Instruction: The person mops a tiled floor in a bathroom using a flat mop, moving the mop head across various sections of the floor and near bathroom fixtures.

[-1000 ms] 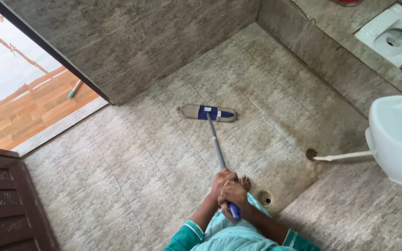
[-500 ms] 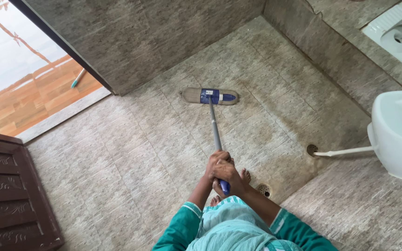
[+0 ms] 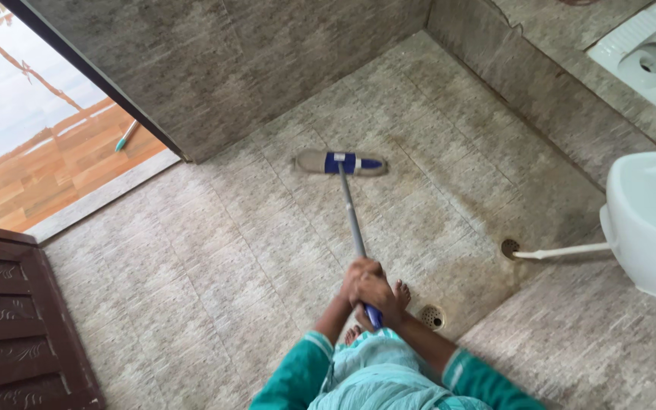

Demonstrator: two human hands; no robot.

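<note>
So I'm looking down from the head cam and both hands are wrapped tight around the top of the mop (image 3: 341, 164). My left hand (image 3: 356, 278) and right hand (image 3: 379, 294) are stacked right together on the grip, fingers closed around it, touching each other. The blue end of the handle pokes out just below the right hand.

From the hands, the thin grey metal pole (image 3: 351, 216) runs up and away to the flat mop head, which sits flat on the tiled floor (image 3: 214, 250) well out ahead of the hands, near the base of the wall (image 3: 252, 68). The head is a long, narrow, rounded pad, greyish, with a blue plastic bracket in the middle where the pole joins.

The floor is beige stone-look tile with a streaky grain, and the wall has the same look, a bit darker. Bare toes (image 3: 402, 291) show just beside the hands, and a small round metal floor drain (image 3: 432, 316) sits right of them. Further right of the hands there's a glossy white basin (image 3: 647, 220) with a white pipe (image 3: 563, 250) running to a second drain hole. Left of the hands, well apart, is a dark carved wooden door (image 3: 9, 319). My sleeves are teal (image 3: 298, 376).
</note>
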